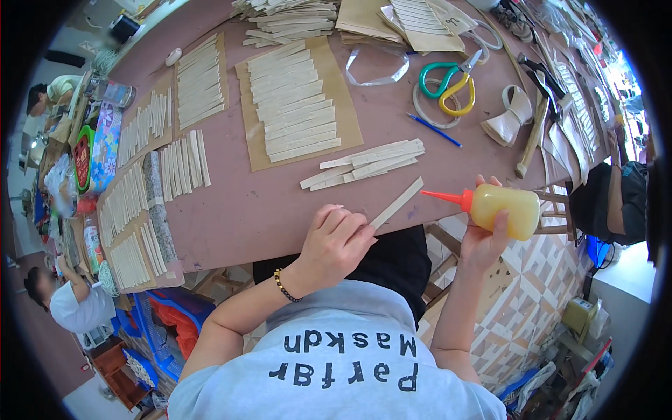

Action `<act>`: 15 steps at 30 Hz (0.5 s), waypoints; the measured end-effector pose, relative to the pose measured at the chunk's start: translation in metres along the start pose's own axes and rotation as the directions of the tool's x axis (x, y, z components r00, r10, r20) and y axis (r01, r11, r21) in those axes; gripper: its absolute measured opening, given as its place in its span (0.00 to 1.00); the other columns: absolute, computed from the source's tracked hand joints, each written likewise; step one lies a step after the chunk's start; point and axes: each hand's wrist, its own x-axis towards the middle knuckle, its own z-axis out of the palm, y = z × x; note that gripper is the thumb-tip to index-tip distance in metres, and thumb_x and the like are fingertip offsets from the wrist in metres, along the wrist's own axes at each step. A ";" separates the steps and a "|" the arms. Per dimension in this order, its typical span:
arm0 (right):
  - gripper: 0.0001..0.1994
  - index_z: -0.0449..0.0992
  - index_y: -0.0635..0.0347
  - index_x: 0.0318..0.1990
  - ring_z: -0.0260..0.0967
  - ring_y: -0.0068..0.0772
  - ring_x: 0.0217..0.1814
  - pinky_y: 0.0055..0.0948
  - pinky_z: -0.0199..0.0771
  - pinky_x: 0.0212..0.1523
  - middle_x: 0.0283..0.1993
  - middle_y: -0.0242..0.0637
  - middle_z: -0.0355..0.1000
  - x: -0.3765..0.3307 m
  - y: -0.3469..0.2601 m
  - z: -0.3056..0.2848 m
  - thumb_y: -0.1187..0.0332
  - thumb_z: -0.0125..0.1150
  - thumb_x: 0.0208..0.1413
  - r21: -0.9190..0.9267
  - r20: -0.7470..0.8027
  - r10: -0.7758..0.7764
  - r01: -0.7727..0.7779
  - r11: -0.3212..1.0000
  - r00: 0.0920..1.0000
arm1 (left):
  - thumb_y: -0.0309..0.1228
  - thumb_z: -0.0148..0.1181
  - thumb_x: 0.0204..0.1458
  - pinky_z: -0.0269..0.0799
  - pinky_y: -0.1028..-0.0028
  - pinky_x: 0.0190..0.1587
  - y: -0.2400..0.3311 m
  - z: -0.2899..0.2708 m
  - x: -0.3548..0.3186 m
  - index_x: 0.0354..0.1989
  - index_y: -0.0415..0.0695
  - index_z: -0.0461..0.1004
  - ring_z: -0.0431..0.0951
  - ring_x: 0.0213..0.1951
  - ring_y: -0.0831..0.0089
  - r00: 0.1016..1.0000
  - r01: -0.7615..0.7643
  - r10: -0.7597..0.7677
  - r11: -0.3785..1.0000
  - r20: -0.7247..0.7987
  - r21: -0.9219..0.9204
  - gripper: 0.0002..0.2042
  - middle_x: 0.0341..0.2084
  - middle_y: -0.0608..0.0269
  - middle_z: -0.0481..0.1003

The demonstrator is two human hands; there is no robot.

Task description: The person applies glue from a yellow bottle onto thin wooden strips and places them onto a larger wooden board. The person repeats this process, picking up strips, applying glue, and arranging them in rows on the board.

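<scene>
Between the fingers of my left hand [334, 245] is the lower end of a thin cream strip [397, 203], which slants up to the right over the table edge. My right hand [486, 241] is wrapped round a squeeze bottle [505, 210] of yellowish glue, lying on its side in the air. Its long red nozzle [445, 198] points left and ends beside the strip's upper end; whether they touch I cannot tell. Just beyond, a small loose pile of similar strips [364, 164] rests on the table.
Rows of strips lie on a brown paper sheet [346, 133] and on further sheets at the left. Farther back are green-and-yellow-handled scissors [458, 87], a blue pen [435, 131] and a tape roll [420, 98]. A hammer [533, 136] lies right. Other people sit at the far left and right.
</scene>
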 end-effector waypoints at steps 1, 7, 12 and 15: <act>0.28 0.62 0.62 0.62 0.64 0.62 0.65 0.52 0.76 0.59 0.62 0.54 0.66 0.001 0.001 0.000 0.58 0.63 0.60 -0.055 0.015 -0.026 0.027 0.998 1.000 | 0.28 0.70 0.44 0.66 0.59 0.55 0.000 0.001 -0.001 0.36 0.42 0.79 0.71 0.42 0.65 1.000 -0.003 0.003 1.000 0.004 -0.007 0.11 0.37 0.65 0.73; 0.27 0.62 0.60 0.61 0.68 0.64 0.62 0.50 0.74 0.60 0.60 0.56 0.67 0.003 0.003 0.010 0.66 0.66 0.58 -0.074 0.074 -0.083 0.088 0.993 0.994 | 0.29 0.70 0.45 0.66 0.57 0.55 -0.004 0.004 -0.009 0.40 0.41 0.80 0.71 0.43 0.65 1.000 -0.020 0.020 1.000 0.007 -0.017 0.13 0.38 0.64 0.73; 0.28 0.61 0.61 0.61 0.68 0.63 0.62 0.50 0.74 0.60 0.60 0.57 0.67 0.004 0.008 0.012 0.67 0.67 0.57 -0.103 0.081 -0.134 0.142 0.984 0.988 | 0.28 0.70 0.45 0.66 0.57 0.54 -0.005 0.006 -0.010 0.40 0.41 0.80 0.71 0.43 0.64 1.000 -0.010 0.010 1.000 -0.001 -0.024 0.13 0.38 0.63 0.73; 0.28 0.61 0.61 0.61 0.68 0.63 0.62 0.51 0.74 0.59 0.60 0.57 0.67 0.003 0.009 0.012 0.67 0.67 0.57 -0.094 0.114 -0.114 0.125 0.988 0.987 | 0.28 0.71 0.44 0.66 0.58 0.54 -0.005 0.006 -0.010 0.40 0.41 0.80 0.71 0.43 0.64 1.000 -0.012 0.012 1.000 -0.001 -0.019 0.14 0.38 0.63 0.72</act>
